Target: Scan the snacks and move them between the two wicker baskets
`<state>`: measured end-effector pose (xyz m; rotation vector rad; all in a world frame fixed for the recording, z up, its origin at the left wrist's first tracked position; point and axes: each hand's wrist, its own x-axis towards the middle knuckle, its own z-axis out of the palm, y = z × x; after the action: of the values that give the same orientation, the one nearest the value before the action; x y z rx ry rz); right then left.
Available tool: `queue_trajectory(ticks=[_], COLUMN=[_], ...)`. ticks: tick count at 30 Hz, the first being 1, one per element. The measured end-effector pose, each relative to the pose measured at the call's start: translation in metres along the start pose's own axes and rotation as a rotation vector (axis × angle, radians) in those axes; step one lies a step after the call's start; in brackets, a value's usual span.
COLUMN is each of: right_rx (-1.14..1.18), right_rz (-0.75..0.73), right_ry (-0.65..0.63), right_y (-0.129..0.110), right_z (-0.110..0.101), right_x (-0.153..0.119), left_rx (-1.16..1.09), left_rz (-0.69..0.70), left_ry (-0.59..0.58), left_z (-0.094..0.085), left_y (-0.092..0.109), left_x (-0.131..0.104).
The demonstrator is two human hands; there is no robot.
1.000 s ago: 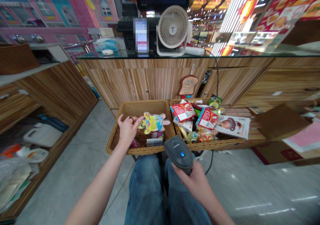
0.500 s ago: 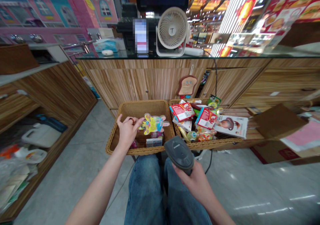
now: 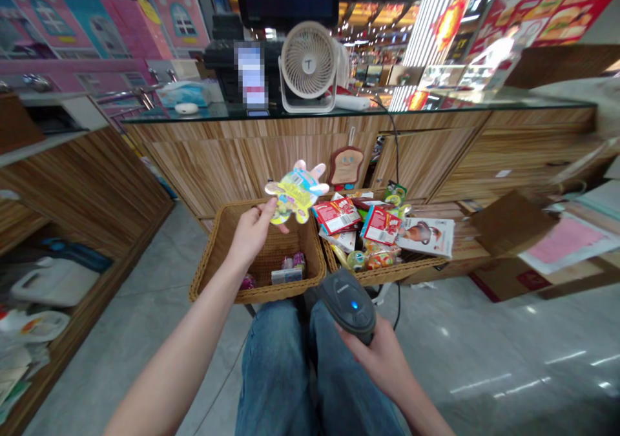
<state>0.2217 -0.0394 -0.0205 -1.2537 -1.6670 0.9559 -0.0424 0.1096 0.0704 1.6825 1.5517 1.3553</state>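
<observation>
My left hand pinches a yellow and blue shaped candy package with rounded lobes and a barcode on it. The package is up above the left wicker basket, in which a small white box and some purple-wrapped items lie. In my right hand is a dark grey barcode scanner, a blue light glowing on its top. Its head points toward the baskets, near the front rim of the left one.
A second wicker basket on the right is heaped with red snack packs and a white box with a picture. Behind stands a wooden counter with a fan. Cardboard boxes sit at the right.
My left hand has lifted the candy package from inside the left basket to above its back rim, turning it. The scanner's blue light has come on. The view has shifted slightly right.
</observation>
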Motion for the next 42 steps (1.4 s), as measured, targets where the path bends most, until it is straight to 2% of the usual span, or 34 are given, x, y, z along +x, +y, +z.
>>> queue_trajectory(ticks=[2, 4, 7, 10, 13, 15, 18, 22, 26, 29, 33, 35, 38, 42], right_rx=[0.000, 0.002, 0.014, 0.027, 0.033, 0.041, 0.056, 0.056, 0.046, 0.049, 0.033, 0.020, 0.007, -0.006], right_rz=[-0.005, -0.010, -0.014, -0.010, -0.004, -0.001, 0.015, 0.025, 0.035, 0.038, 0.044, 0.044, 0.039, 0.051], right_ry=[0.012, 0.022, 0.034, 0.042, 0.048, 0.052, 0.053, 0.047, 0.027, 0.006, -0.012, -0.014, -0.015, -0.010], right_y=[0.000, -0.001, -0.002, -0.002, -0.003, -0.004, -0.007, -0.005, -0.001, -0.001, -0.003, -0.003, -0.002, 0.003], right_z=[-0.001, -0.003, -0.005, -0.007, -0.008, -0.009, -0.011, -0.011, -0.008, -0.005, -0.002, 0.000, 0.002, 0.003], right_x=[-0.001, -0.002, -0.003, -0.003, -0.003, -0.003, -0.002, -0.002, -0.001, 0.001, 0.005, 0.007, 0.008, 0.007], left_rx=[0.072, 0.228, 0.522, 0.729, 0.824, 0.824, 0.762, 0.735, 0.722, 0.776, 0.887, 0.908, 0.860, 0.805], left_rz=[0.054, 0.114, 0.223, 0.269, 0.315, 0.351, 0.368, 0.366, 0.387, 0.346, 0.199, 0.123, 0.046, 0.101], left_ry=[-0.092, -0.120, -0.039, 0.047, 0.020, 0.012, 0.034, 0.009, -0.097, -0.275, -0.727, -0.883, -0.979, -0.950], left_z=[0.014, 0.031, 0.057, 0.083, 0.100, 0.105, 0.099, 0.074, 0.041, 0.019, 0.002, -0.002, -0.002, -0.001], left_y=[0.015, 0.027, 0.041, 0.049, 0.050, 0.049, 0.046, 0.036, 0.005, -0.031, -0.077, -0.093, -0.109, -0.124], left_x=[0.010, 0.020, 0.036, 0.046, 0.048, 0.046, 0.041, 0.036, 0.031, 0.027, 0.019, 0.014, 0.010, 0.011])
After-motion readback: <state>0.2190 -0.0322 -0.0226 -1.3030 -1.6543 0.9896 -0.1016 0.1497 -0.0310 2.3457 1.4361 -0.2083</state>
